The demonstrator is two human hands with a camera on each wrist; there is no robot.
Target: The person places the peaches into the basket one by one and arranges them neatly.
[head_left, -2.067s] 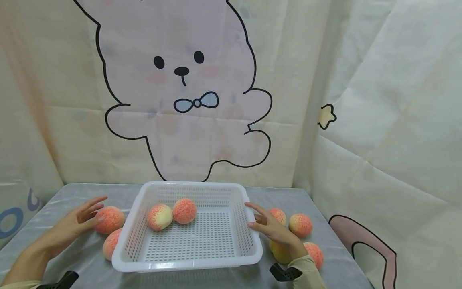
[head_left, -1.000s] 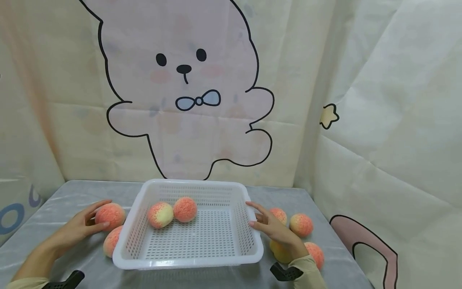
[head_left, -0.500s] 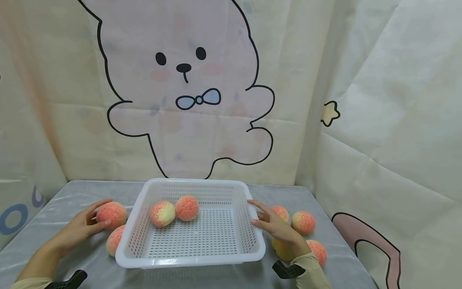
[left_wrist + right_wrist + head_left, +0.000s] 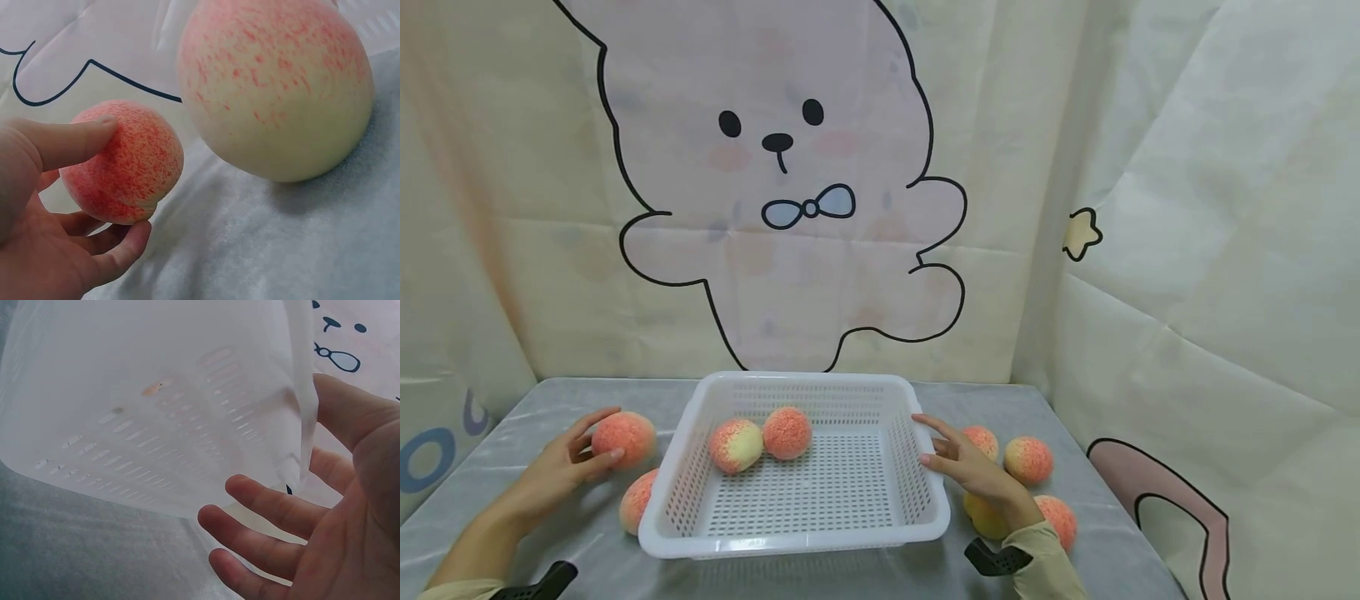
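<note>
With thumb and fingers my left hand [image 4: 550,475] holds a pinkish-red peach [image 4: 623,439] left of the white plastic basket [image 4: 790,546]. In the left wrist view the thumb lies across this peach [image 4: 128,165] and the fingers are under it. A second peach [image 4: 636,502] rests on the cloth against the basket's left side, large in the left wrist view. On the basket's right rim, my right hand [image 4: 981,483] grips with thumb and index finger; its other fingers [image 4: 262,540] spread below the rim. Two peaches, one half yellow [image 4: 735,446] and one red [image 4: 787,432], lie inside.
Several peaches stand right of the basket: one [image 4: 1028,460] at the back, another [image 4: 1060,518] in front, and a yellow one [image 4: 985,517] partly behind my right hand. Grey cloth [image 4: 820,579] covers the table. Printed curtains [image 4: 985,333] enclose the back and sides.
My left hand has closed round the peach, which now sits slightly farther left and higher in the head view. The right hand and basket have hardly moved.
</note>
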